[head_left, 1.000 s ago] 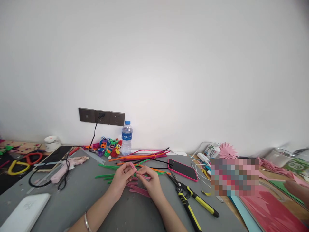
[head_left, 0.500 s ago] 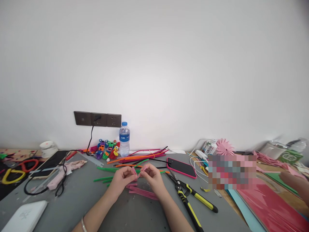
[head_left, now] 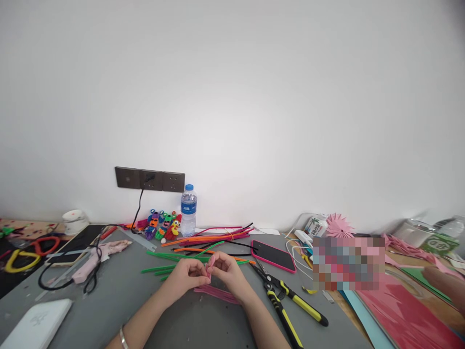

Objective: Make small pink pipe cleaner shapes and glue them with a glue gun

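Between my fingertips is a small bent piece of pink pipe cleaner point(head_left: 210, 264), partly hidden by the fingers. My left hand point(head_left: 189, 274) pinches it from the left, and my right hand point(head_left: 225, 272) grips it from the right. Just below them, more pink pipe cleaners point(head_left: 218, 293) lie on the grey mat point(head_left: 196, 325). Green pipe cleaners point(head_left: 160, 269) are spread beyond my left hand. A bundle of orange and magenta pipe cleaners point(head_left: 214, 237) lies farther back.
Yellow-black pliers point(head_left: 286, 295) and a pink-cased phone point(head_left: 274, 256) lie to the right. A water bottle point(head_left: 188, 213) and small pipe-cleaner figures point(head_left: 163, 225) stand at the back. A pink glue gun point(head_left: 85, 269) lies left; another person's hand point(head_left: 441, 281) shows at far right.
Both hands have come slightly lower and nearer to me, still pinching the pink pipe cleaner. Its loops have closed up into a more upright shape. The view has shifted a little.
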Demonstrator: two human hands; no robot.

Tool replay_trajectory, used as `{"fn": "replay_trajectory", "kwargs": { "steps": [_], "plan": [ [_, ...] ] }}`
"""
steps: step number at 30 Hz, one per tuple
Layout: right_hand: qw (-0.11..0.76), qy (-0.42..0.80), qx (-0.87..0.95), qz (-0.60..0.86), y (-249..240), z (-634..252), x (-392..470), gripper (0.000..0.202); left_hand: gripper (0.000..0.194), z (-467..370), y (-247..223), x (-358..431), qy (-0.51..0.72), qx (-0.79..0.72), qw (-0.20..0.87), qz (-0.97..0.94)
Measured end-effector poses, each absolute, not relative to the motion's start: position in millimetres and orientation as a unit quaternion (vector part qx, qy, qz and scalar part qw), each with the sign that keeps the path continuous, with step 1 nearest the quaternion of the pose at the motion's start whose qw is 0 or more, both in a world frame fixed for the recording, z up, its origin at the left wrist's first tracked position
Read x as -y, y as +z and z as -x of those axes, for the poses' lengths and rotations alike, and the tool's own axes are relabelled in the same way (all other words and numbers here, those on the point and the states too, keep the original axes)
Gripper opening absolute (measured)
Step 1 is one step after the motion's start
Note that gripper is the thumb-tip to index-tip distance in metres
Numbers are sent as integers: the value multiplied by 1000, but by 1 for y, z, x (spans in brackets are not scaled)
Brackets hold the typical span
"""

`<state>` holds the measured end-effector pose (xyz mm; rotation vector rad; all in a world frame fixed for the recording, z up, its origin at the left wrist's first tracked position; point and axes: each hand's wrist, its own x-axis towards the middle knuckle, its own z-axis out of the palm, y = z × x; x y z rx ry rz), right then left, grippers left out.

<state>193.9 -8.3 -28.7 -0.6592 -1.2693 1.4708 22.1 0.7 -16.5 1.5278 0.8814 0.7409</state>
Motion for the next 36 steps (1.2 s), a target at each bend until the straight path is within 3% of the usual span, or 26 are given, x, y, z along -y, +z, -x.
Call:
{"fn": "replay_trajectory", "kwargs": {
  "steps": [16,20,24,36],
  "plan": [
    [491,652,508,275,-34,-194,9,21,17,-22,-17,4,300,-345,595,-661],
    [502,661,488,271,-34,-192,10,35,17,-23,-17,5,303,-323,630,-638],
    [509,649,492,278,-35,-191,9,21,19,-25,-13,7,311,-339,640,-615],
    [560,620,443,325,-42,-194,2,27,16,-18,-17,-4,399,-393,435,-705]
  ]
}}
